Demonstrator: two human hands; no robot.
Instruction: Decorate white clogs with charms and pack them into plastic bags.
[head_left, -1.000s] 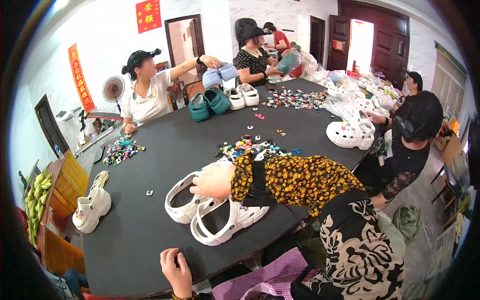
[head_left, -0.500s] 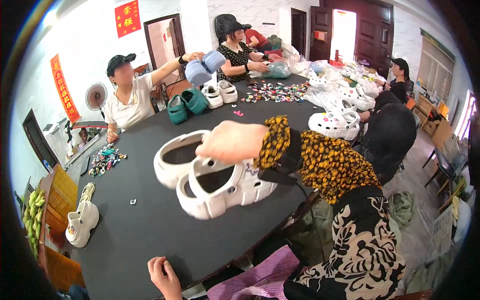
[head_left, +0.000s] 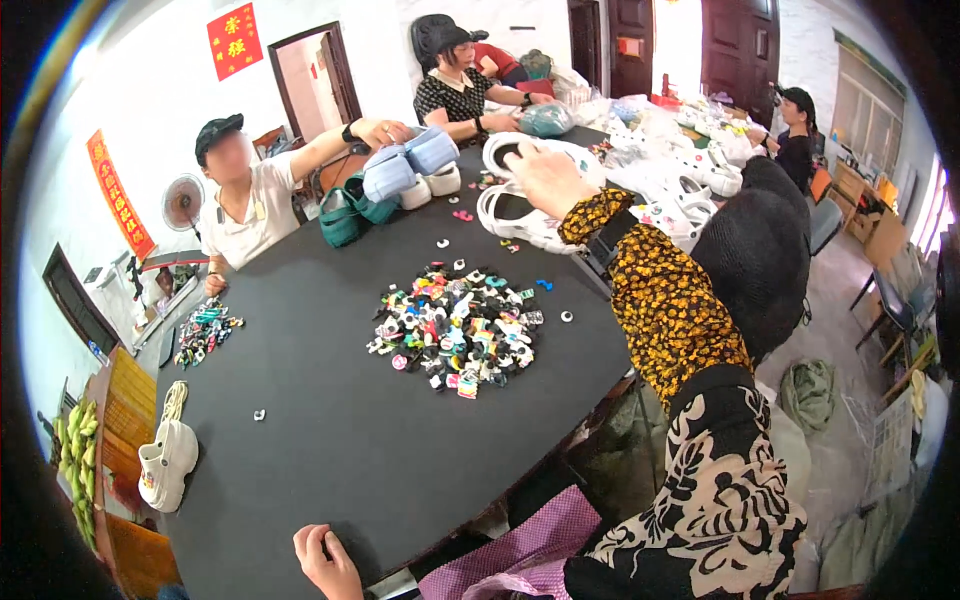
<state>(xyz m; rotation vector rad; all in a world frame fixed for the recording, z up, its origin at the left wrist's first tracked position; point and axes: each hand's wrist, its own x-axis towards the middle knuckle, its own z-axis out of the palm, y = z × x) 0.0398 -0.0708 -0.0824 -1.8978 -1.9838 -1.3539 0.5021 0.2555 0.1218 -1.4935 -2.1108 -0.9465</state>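
Pinching likely light, springy white clogs (head_left: 520,236) by adjoining rims, the right hand (head_left: 556,182) grips both; the left hand (head_left: 328,562) curls loosely open.

Our right hand (head_left: 552,182) partly hid white clogs (head_left: 535,235); the edge cropped our left hand (head_left: 328,560) near the wrist; we could not distinguish the small pile's (head_left: 207,332) pieces.

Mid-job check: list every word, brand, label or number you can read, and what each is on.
Red square wall poster: large yellow characters, legible, not transcribed.
Red vertical wall banner: a column of yellow characters, not transcribed.
Orange-red notice on the wooden door: too small to read.
Pile of shoe charms: any lettering too small.
White clogs in the right hand: none readable.
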